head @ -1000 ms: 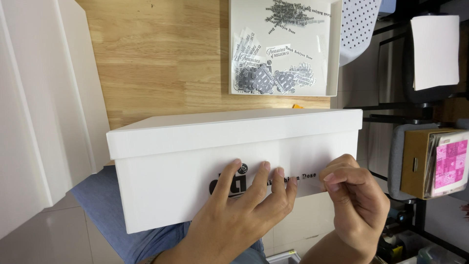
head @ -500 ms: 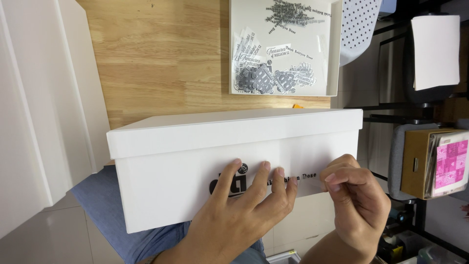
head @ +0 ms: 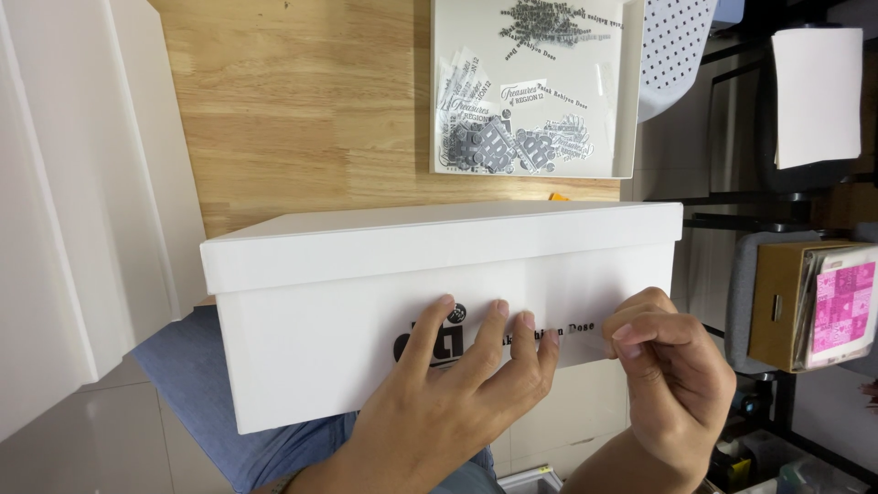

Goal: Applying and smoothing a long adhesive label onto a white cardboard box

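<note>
White lidded box [head: 384,302] sits on the person's lap at the edge of the wooden table [head: 302,110], its long side turned toward them. Across that side runs a strip of black lettering [head: 512,334]. Left hand [head: 457,402] lies flat on the box, fingers spread over the dark letters. Right hand [head: 668,384] is curled, thumb and forefinger pinched at the end of the strip. Beyond the box, a shallow white tray [head: 626,101] of cut-out stickers rests on the table
</note>
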